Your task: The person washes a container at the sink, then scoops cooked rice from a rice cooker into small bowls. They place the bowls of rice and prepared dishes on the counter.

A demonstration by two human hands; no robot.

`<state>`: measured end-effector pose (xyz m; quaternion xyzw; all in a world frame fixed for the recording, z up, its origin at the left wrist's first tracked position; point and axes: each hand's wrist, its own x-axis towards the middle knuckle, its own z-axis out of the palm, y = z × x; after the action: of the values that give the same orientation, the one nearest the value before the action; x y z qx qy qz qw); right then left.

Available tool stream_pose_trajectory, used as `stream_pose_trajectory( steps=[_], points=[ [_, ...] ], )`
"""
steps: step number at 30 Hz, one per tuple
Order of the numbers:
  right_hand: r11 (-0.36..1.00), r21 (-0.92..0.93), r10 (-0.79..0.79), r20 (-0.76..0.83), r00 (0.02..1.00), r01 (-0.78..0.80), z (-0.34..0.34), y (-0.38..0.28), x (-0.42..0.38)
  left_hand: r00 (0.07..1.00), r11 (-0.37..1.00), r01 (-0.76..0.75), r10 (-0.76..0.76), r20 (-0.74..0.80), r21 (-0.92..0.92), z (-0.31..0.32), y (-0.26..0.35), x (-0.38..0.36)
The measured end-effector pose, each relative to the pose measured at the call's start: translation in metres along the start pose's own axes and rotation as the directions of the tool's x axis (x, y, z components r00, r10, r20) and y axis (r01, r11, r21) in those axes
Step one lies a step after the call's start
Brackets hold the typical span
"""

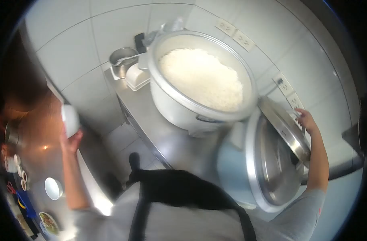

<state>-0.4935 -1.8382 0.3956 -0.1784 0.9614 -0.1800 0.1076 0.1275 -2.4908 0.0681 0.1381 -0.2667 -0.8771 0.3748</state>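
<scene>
The left forearm (73, 176) and the right forearm (319, 164) reach forward, spread wide apart from each other. The left hand (72, 141) makes a grip; the right hand (307, 120), too, grips, with its fingers bent.

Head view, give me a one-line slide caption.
Left hand holding a white bowl, right hand holding a metal lid, beside an open pot of rice.

- The tilted lid (286, 132) is of glossy metal.
- The counter (163, 130) is of smooth metal.
- The apron (171, 186) looks like matt cloth.
</scene>
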Motion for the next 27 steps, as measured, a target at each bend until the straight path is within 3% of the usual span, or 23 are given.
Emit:
stream_pose_trajectory(
  steps=[3, 6, 10, 12, 13, 14, 16, 18, 19, 20, 21, 22, 23, 24, 25, 27],
  points=[
    [0.997, -0.047, -0.061, 0.136, 0.989, 0.068, -0.005, 0.008, 0.016, 0.940, 1.000, -0.016, 0.017, -0.340, 0.007, 0.067, -0.031, 0.015],
    [0.987, -0.099, 0.143, 0.197, 0.970, -0.125, 0.001, -0.039, -0.001, 0.960, 0.992, 0.065, -0.091, -0.265, -0.104, 0.055, -0.041, 0.042],
    [0.889, -0.430, 0.243, 0.154, 0.958, -0.156, 0.009, -0.033, 0.010, 0.970, 0.976, 0.168, -0.189, -0.153, -0.142, 0.040, -0.034, 0.079],
    [0.647, -0.711, 0.320, -0.072, 0.945, -0.274, 0.009, -0.050, 0.014, 0.966, 0.961, 0.209, -0.232, -0.112, -0.181, 0.033, -0.026, 0.100],
    [0.548, -0.798, 0.161, -0.194, 0.968, -0.251, 0.008, -0.065, 0.022, 0.965, 0.956, 0.229, -0.248, -0.087, -0.186, 0.033, -0.023, 0.109],
    [0.577, -0.817, -0.230, -0.166, 0.959, -0.003, -0.002, -0.068, 0.046, 0.961, 0.948, 0.251, -0.268, -0.064, -0.195, 0.032, -0.019, 0.118],
    [0.572, -0.800, -0.585, -0.240, 0.775, 0.184, 0.044, -0.243, 0.042, 0.954, 0.925, 0.291, -0.301, -0.001, -0.242, 0.028, -0.014, 0.135],
    [0.591, -0.681, -0.722, -0.208, 0.660, 0.432, 0.114, -0.415, 0.026, 0.944, 0.890, 0.327, -0.321, 0.073, -0.318, 0.024, -0.013, 0.148],
    [0.557, -0.599, -0.780, -0.140, 0.610, 0.575, 0.148, -0.464, 0.035, 0.944, 0.884, 0.329, -0.317, 0.091, -0.332, 0.024, -0.012, 0.151],
    [0.480, -0.511, -0.842, -0.043, 0.537, 0.713, 0.189, -0.505, 0.042, 0.945, 0.879, 0.327, -0.310, 0.105, -0.347, 0.024, -0.012, 0.153],
    [0.303, -0.477, -0.921, 0.076, 0.382, 0.825, 0.228, -0.538, 0.061, 0.946, 0.874, 0.323, -0.300, 0.120, -0.362, 0.024, -0.012, 0.153],
    [0.439, -0.424, -0.766, 0.284, 0.577, 0.792, 0.266, -0.586, 0.057, 0.945, 0.854, 0.326, -0.301, 0.127, -0.405, 0.025, -0.011, 0.151],
    [0.385, -0.448, -0.751, 0.356, 0.556, 0.807, 0.305, -0.607, 0.076, 0.957, 0.854, 0.286, -0.279, 0.082, -0.435, 0.025, -0.011, 0.146],
    [0.419, -0.456, -0.616, 0.492, 0.615, 0.785, 0.343, -0.629, 0.098, 0.967, 0.851, 0.240, -0.254, 0.034, -0.466, 0.024, -0.013, 0.140],
    [0.349, -0.564, -0.476, 0.581, 0.660, 0.748, 0.375, -0.651, 0.110, 0.974, 0.846, 0.191, -0.228, -0.014, -0.497, 0.021, -0.012, 0.135],
    [0.348, -0.548, -0.467, 0.602, 0.647, 0.761, 0.439, -0.653, 0.156, 0.979, 0.839, 0.168, -0.204, -0.013, -0.517, 0.006, -0.014, 0.128]
  ],
)
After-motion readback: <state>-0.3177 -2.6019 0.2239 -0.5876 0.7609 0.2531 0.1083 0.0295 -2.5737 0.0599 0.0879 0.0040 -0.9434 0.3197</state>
